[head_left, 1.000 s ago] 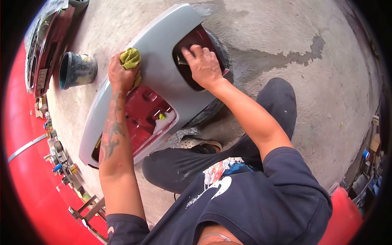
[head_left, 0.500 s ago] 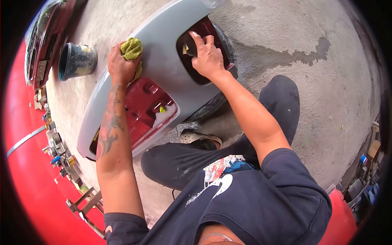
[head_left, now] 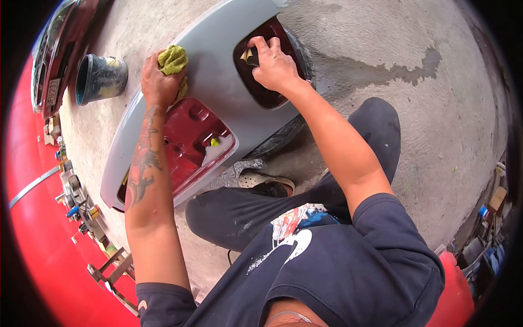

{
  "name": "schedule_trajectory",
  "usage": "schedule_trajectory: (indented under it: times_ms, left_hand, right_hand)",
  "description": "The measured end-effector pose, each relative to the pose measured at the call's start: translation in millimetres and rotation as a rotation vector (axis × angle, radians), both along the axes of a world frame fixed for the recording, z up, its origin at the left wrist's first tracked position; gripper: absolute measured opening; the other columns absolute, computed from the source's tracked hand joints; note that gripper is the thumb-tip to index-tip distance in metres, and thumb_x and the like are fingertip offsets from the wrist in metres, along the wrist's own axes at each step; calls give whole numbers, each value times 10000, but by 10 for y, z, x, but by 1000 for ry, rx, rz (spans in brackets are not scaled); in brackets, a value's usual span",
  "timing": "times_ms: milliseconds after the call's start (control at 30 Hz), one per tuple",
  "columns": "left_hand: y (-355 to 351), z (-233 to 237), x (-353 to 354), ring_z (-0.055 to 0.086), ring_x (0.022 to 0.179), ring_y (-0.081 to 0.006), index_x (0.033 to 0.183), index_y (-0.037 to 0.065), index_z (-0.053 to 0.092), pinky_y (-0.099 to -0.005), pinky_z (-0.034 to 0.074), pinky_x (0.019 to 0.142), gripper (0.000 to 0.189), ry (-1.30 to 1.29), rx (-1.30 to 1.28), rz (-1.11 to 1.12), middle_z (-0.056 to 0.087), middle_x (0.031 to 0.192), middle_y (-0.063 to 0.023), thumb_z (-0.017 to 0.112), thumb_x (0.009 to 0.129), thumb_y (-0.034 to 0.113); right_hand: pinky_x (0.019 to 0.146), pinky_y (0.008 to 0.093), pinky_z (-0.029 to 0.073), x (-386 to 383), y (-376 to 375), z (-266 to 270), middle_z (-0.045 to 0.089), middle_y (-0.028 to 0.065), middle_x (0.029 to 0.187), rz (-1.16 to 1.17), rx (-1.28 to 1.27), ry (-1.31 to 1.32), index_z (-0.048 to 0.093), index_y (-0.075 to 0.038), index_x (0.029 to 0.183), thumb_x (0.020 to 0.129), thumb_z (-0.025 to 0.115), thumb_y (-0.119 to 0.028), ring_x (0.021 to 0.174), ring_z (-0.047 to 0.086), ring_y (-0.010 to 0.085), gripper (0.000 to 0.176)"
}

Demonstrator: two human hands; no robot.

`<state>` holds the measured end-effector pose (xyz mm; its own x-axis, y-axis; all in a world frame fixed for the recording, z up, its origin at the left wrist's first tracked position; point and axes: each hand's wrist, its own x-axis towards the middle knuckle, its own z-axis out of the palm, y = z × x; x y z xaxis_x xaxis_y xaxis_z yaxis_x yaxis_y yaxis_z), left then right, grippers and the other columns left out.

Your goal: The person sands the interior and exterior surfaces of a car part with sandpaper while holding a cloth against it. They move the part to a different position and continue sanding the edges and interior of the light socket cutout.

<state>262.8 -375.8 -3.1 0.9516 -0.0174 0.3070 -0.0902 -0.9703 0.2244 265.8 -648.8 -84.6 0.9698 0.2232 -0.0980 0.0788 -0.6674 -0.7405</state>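
Note:
A grey car bumper (head_left: 215,71) lies in front of me, with dark red showing inside its cut-outs. My left hand (head_left: 159,84) is closed round a yellow-green cloth (head_left: 173,60) and rests on the bumper's far left part. At the upper right opening (head_left: 267,95), my right hand (head_left: 276,66) has its fingers bent around a folded piece of sandpaper (head_left: 249,56), dark on one face and tan on the other. Its fingertips are partly hidden. A small yellow-green scrap (head_left: 214,142) shows inside the lower left opening (head_left: 190,128).
A dark, paint-marked bucket (head_left: 103,79) stands on the concrete floor (head_left: 436,141), left of the bumper. Beyond it is a dark red car front (head_left: 52,76). Tools and parts (head_left: 76,191) line the left edge, and a wooden stand (head_left: 114,272) is at lower left. A wet streak (head_left: 403,73) marks the floor.
My right hand's index finger was stretched out and is now bent; the sandpaper sits slightly higher in view. My left hand stays on the cloth, shifted a little up and left in view.

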Motion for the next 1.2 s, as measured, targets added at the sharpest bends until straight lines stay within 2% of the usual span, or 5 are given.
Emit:
schedule_trajectory:
  times_ms: [233, 333, 700, 833, 1200]
  left_hand:
    - [16, -4, 19, 612, 1101, -329, 1170, 124, 663, -432, 481, 950, 518, 50, -33, 44, 657, 1148, -118, 852, 740, 344]
    - [-4, 7, -6, 612, 1092, -331, 1165, 125, 663, -434, 481, 943, 513, 48, -37, 42, 656, 1140, -118, 851, 741, 346]
    - [41, -30, 11, 609, 1080, -336, 1163, 133, 666, -432, 482, 938, 527, 38, -40, 34, 654, 1128, -119, 854, 728, 365]
    - [34, -23, 11, 609, 1083, -333, 1163, 137, 667, -432, 484, 935, 527, 29, -22, 29, 654, 1127, -115, 856, 724, 361]
    - [-30, 7, -18, 636, 1033, -345, 1139, 86, 673, -419, 488, 909, 456, -26, 6, -6, 669, 1088, -156, 835, 784, 321]
  right_hand:
    - [943, 504, 502, -209, -72, -258, 494, 203, 1206, -133, 248, -217, 418, -147, 1441, 867, 619, -138, 1058, 606, 435, 608]
    - [897, 488, 517, -95, -14, -208, 447, 191, 1221, -555, 176, -499, 396, -108, 1453, 831, 770, -303, 1074, 556, 387, 751]
    - [929, 458, 516, 242, 169, -66, 536, 169, 1210, -431, 57, -531, 490, -44, 1377, 745, 728, -108, 1104, 570, 389, 678]
    - [884, 460, 538, 333, 166, -134, 557, 150, 1134, -426, 25, -649, 486, -95, 1337, 692, 780, -177, 1052, 596, 385, 714]
    - [718, 395, 567, 6, 26, -398, 591, 2, 1149, -304, -144, -729, 717, -134, 1085, 859, 652, -133, 904, 638, 248, 234]
